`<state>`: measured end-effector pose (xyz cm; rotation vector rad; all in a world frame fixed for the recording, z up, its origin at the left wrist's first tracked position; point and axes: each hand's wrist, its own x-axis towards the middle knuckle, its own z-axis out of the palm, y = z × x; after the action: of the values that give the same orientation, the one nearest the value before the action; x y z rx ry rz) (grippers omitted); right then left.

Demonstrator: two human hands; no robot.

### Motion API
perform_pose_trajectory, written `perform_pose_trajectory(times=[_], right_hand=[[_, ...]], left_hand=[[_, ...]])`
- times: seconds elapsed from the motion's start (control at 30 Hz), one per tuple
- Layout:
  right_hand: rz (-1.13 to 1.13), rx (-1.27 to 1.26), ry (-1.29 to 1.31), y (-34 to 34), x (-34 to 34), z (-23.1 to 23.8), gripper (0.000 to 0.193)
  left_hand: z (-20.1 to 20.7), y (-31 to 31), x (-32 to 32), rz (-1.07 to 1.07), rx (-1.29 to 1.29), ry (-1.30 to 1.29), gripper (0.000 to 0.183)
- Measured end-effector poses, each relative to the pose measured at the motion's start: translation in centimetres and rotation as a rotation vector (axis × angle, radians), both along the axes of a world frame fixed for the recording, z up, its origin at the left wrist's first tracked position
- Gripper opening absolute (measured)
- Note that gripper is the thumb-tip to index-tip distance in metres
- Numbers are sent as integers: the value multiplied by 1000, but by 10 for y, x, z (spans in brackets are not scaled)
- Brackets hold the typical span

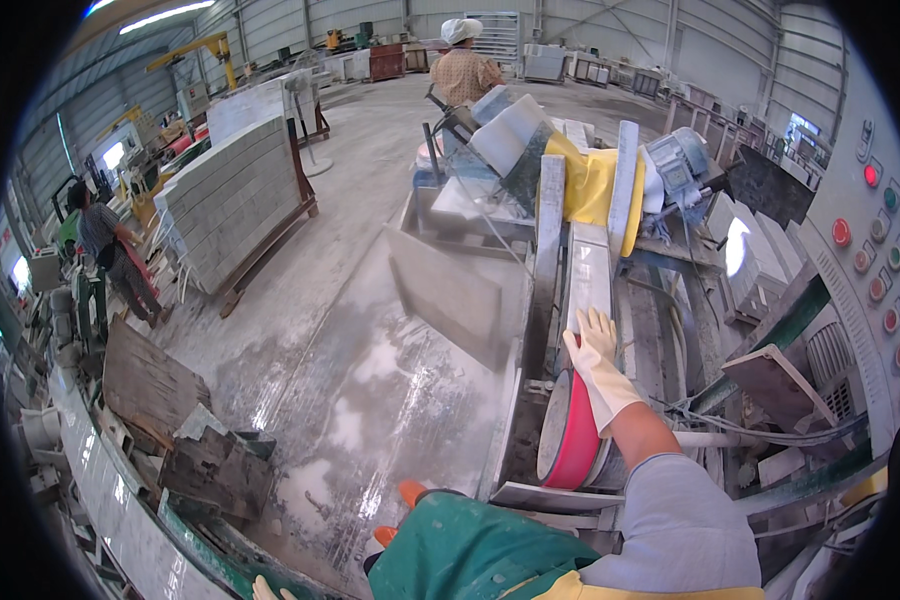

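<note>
My right hand (600, 368), in a cream rubber glove, lies with its fingers stretched out over the near end of a pale, glossy stone strip (589, 272). The strip runs along a narrow conveyor towards a yellow cover (592, 185). Just below that hand is a wheel with a red rim (576, 445). Only the gloved fingertips of my left hand (267, 589) show at the bottom edge; they look apart, beside a long pale slab (110, 490), and the rest of that hand is out of the picture.
A control panel (875, 250) with lit buttons stands at right. A motor (678, 160) sits beside the yellow cover. Thin slab (445, 295) leans left of the conveyor. Broken stone pieces (215, 465) lie at left. One person (460, 65) is ahead, another (110, 245) at far left.
</note>
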<state>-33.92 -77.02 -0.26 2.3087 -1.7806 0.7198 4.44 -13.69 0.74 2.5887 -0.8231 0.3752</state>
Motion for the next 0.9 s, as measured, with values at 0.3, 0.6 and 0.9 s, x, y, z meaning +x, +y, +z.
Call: perform_pose_trajectory(times=[0.3, 0.6, 0.9], right_hand=[[-15, 54, 14, 18, 3, 7, 61], [42, -50, 55, 24, -2, 3, 58], [10, 107, 92, 42, -4, 11, 66]], left_hand=[[-5, 2, 3, 3, 12, -24, 44], [-14, 1, 6, 48, -42, 87, 54], [-25, 2, 10, 78, -116, -6, 47]])
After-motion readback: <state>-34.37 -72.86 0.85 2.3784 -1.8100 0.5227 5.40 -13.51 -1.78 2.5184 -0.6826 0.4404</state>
